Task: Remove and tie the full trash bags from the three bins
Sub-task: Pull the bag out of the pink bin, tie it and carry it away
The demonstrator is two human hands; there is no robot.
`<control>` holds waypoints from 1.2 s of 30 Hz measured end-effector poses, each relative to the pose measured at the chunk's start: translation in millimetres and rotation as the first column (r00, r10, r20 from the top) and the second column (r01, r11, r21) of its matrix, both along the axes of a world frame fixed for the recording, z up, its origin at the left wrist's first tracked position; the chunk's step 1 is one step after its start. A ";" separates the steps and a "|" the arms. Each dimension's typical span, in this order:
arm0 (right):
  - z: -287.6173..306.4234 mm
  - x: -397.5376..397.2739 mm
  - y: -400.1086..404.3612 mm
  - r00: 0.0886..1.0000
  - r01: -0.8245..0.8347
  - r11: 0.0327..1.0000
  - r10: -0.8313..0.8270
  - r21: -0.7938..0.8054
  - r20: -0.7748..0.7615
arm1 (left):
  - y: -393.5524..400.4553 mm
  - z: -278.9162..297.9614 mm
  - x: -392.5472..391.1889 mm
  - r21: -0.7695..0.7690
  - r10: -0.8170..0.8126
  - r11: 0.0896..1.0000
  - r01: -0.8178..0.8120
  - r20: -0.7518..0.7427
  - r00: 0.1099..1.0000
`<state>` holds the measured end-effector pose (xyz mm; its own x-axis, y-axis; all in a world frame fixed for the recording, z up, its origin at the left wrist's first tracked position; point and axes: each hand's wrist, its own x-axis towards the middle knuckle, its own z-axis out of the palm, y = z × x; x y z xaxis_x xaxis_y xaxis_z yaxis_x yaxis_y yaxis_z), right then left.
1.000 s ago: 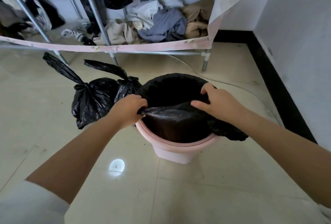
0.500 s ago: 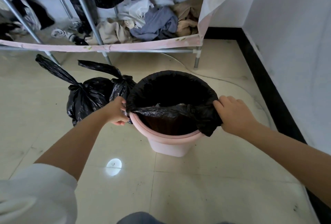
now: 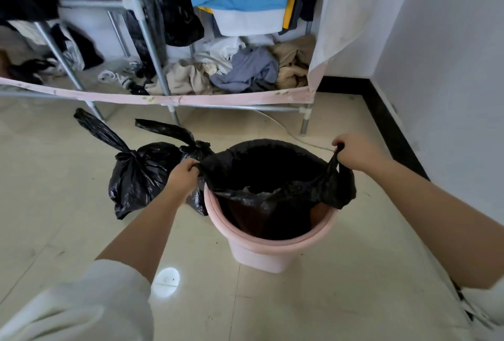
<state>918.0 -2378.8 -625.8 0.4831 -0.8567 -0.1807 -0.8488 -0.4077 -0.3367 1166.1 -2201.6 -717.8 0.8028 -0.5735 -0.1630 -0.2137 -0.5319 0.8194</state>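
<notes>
A pink bin (image 3: 272, 256) stands on the tiled floor in the middle of the head view. A black trash bag (image 3: 275, 174) sits inside it, its mouth lifted off the near rim and stretched wide. My left hand (image 3: 181, 177) grips the bag's left edge. My right hand (image 3: 357, 152) grips the right edge and holds it a little higher. A tied black trash bag (image 3: 136, 177) lies on the floor just left of the bin, with a second knotted bag (image 3: 191, 147) partly hidden behind my left hand.
A metal clothes rack (image 3: 152, 40) with a pink fabric edge stands behind the bin, with hanging clothes and a heap of garments (image 3: 240, 70) under it. A white wall (image 3: 450, 67) with a black skirting runs along the right. Pale floor tiles (image 3: 54, 204) surround the bin.
Both hands have pulled the bag's edges off the rim and apart, the right hand rising outward. The camera has tilted up a little.
</notes>
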 end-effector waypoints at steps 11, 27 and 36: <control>45.5 55.5 6.9 0.792 -0.041 0.999 0.047 -0.024 0.609 | -22.3 32.2 -9.8 0.183 -0.096 0.970 0.161 -0.323 0.942; 30.3 51.0 -11.8 0.866 0.094 0.989 -0.026 -0.111 0.500 | -39.9 55.3 17.6 -0.223 -0.053 0.971 -0.084 -0.546 0.836; 85.3 66.7 -13.5 0.376 0.057 0.989 -0.147 0.135 0.915 | -44.5 124.5 -3.6 -0.720 -0.259 0.690 -0.080 -0.348 0.901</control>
<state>984.7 -2392.4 -540.5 0.3003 -0.9185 0.2573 -0.0306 -0.2789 -0.9598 1162.5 -2246.1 -593.4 0.6998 -0.7134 0.0358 0.1988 0.2426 0.9495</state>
